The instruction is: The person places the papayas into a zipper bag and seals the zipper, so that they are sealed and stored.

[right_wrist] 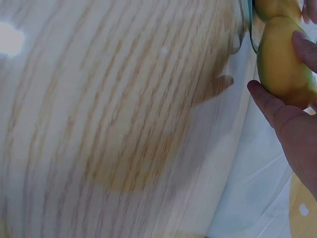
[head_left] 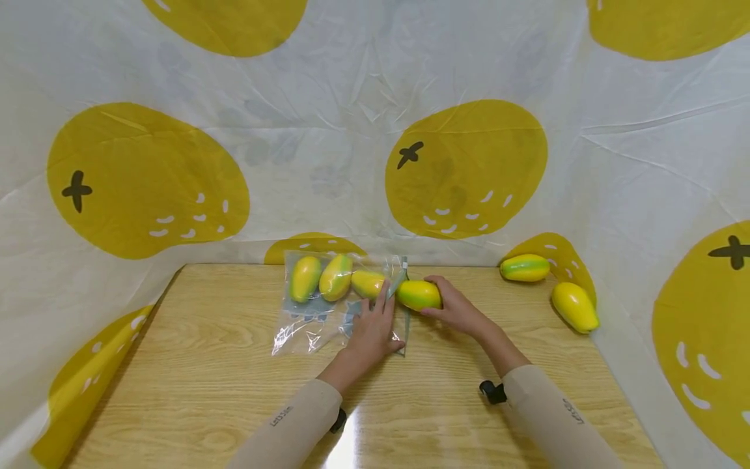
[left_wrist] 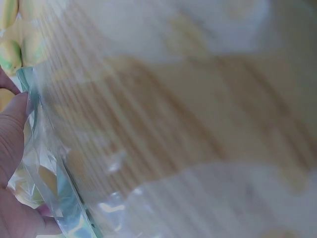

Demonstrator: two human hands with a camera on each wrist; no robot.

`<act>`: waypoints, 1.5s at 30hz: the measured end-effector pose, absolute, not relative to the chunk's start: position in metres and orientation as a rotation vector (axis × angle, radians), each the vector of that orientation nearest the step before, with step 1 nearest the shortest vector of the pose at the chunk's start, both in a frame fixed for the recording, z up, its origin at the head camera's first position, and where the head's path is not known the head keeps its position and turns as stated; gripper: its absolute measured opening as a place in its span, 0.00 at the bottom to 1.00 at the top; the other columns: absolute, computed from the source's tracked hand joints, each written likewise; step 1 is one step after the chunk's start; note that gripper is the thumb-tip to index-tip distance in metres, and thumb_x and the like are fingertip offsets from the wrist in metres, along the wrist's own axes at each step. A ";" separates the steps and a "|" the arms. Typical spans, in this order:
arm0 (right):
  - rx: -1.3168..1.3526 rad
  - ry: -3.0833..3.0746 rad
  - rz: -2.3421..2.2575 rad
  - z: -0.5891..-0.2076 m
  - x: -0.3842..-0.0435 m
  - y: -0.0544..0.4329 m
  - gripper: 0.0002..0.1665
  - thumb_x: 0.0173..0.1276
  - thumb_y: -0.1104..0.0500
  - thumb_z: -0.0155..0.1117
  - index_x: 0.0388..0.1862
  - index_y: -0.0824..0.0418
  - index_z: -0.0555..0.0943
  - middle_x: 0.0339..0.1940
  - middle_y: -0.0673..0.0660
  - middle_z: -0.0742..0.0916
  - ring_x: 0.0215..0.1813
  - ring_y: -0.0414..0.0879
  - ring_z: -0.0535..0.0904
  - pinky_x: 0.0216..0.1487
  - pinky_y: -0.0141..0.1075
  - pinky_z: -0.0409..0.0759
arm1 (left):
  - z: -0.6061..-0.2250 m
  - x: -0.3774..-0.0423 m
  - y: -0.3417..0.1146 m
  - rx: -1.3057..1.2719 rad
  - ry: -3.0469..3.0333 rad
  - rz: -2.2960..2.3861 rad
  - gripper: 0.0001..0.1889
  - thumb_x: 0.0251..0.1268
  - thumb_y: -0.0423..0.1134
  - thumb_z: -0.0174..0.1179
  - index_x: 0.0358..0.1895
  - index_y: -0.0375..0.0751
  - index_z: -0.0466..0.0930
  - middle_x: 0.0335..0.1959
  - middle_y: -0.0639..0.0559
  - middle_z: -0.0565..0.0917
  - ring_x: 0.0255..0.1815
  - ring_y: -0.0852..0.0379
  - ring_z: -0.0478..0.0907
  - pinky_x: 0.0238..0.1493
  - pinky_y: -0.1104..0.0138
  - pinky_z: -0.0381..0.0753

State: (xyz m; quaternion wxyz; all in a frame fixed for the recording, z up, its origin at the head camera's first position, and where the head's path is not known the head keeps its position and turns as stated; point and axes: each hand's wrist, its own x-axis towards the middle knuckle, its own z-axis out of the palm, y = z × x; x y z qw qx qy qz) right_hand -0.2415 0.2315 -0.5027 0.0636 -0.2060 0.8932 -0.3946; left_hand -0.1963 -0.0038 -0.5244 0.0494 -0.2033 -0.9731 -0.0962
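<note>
A clear zip bag (head_left: 310, 332) lies flat with its mouth facing right. Inside it are three yellow-green papayas: a left one (head_left: 305, 279), a middle one (head_left: 336, 278) and one lying sideways (head_left: 368, 284) nearer the mouth. My left hand (head_left: 370, 329) rests on the bag by the mouth, fingers extended and thumb spread toward the lower edge. In the left wrist view its fingers touch the green zip strip (left_wrist: 74, 208). My right hand (head_left: 457, 307) grips another papaya (head_left: 418, 295) from its right end, with the fruit's left end at the bag mouth.
Two more papayas, one green-striped (head_left: 525, 268) and one mostly yellow (head_left: 575, 307), lie at the table's back right. Behind and beside the wooden table (head_left: 205, 391) hangs a white cloth (head_left: 316, 163) printed with large yellow fruit.
</note>
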 end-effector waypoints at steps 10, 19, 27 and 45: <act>-0.629 2.651 -1.164 -0.501 -0.240 0.220 0.42 0.72 0.61 0.70 0.77 0.70 0.59 0.72 0.71 0.72 0.70 0.64 0.72 0.71 0.61 0.69 | -0.526 -0.197 -0.005 -0.618 -2.963 -0.332 0.64 0.51 0.67 0.75 0.84 0.40 0.49 0.87 0.46 0.42 0.66 0.33 0.68 0.47 0.44 0.86; -0.650 2.574 -1.157 -0.500 -0.236 0.216 0.45 0.74 0.61 0.67 0.80 0.71 0.55 0.77 0.73 0.67 0.74 0.66 0.69 0.73 0.62 0.68 | -0.528 -0.196 -0.003 -0.622 -2.982 -0.362 0.61 0.52 0.67 0.74 0.83 0.41 0.53 0.87 0.45 0.42 0.65 0.35 0.69 0.49 0.42 0.85; -0.622 2.555 -1.152 -0.496 -0.235 0.221 0.43 0.73 0.66 0.63 0.80 0.69 0.55 0.78 0.71 0.67 0.77 0.65 0.66 0.76 0.61 0.66 | -0.527 -0.196 -0.004 -0.617 -2.984 -0.371 0.62 0.51 0.66 0.75 0.83 0.42 0.51 0.87 0.45 0.43 0.65 0.36 0.68 0.48 0.42 0.85; -0.652 2.504 -1.170 -0.498 -0.237 0.212 0.40 0.70 0.63 0.71 0.77 0.63 0.64 0.74 0.65 0.75 0.69 0.62 0.77 0.67 0.54 0.79 | -0.527 -0.197 -0.003 -0.616 -2.973 -0.419 0.63 0.50 0.64 0.77 0.83 0.42 0.50 0.86 0.41 0.48 0.66 0.34 0.68 0.48 0.40 0.84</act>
